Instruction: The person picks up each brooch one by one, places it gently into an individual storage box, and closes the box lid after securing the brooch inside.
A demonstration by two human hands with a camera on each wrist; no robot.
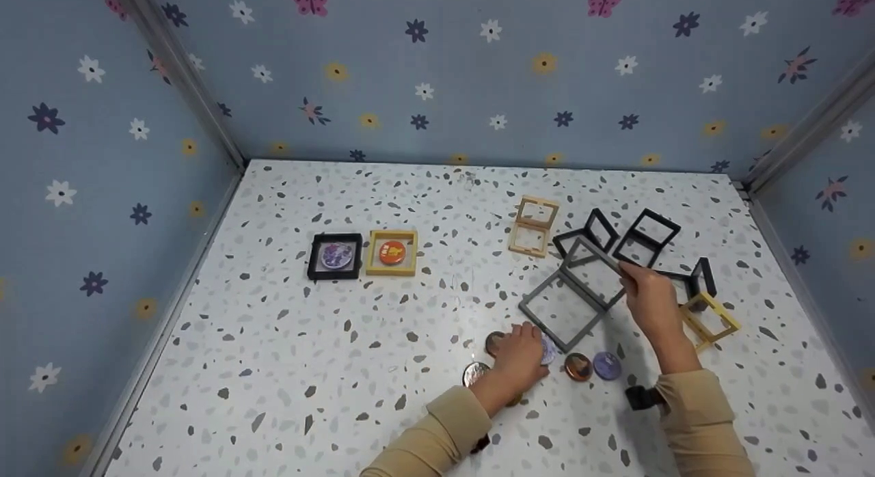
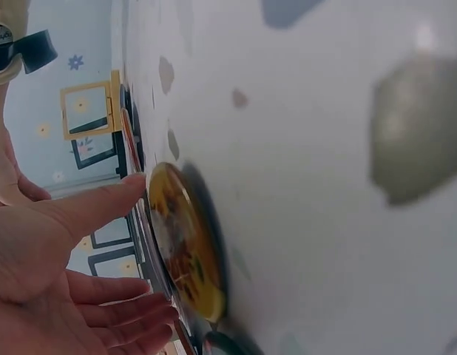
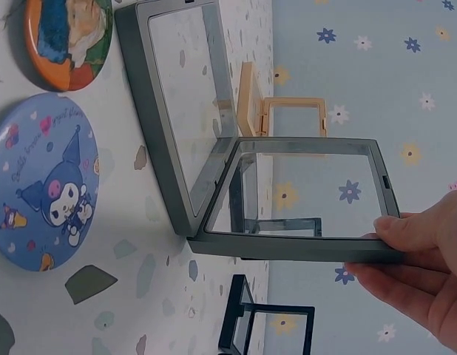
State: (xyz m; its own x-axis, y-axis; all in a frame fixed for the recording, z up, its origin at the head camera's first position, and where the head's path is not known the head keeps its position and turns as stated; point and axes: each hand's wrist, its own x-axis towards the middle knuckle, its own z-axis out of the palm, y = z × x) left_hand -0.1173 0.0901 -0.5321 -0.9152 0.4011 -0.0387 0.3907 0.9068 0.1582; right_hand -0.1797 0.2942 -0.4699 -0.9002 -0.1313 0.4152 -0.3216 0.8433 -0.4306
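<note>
My right hand (image 1: 654, 301) pinches the lid edge of a large grey display frame (image 1: 581, 290) between thumb and fingers. The frame stands hinged open, its clear-paned base on the table and its lid raised. Among round badges in front of it is my left hand (image 1: 521, 359), thumb and fingers extended around the group. A yellow-edged badge (image 2: 184, 240) lies beside its thumb in the left wrist view; a lavender badge (image 1: 548, 351) shows partly past its fingers. To its right are an orange-rimmed badge (image 1: 578, 367) and a purple cartoon badge (image 1: 607, 365).
At the left stand a black frame (image 1: 312, 260) holding a purple badge and a yellow frame (image 1: 371, 254) holding an orange one. Behind the grey frame are an open wooden frame (image 1: 532, 224) and several open black frames (image 1: 657, 240). A yellow frame (image 1: 723, 311) stands open at right.
</note>
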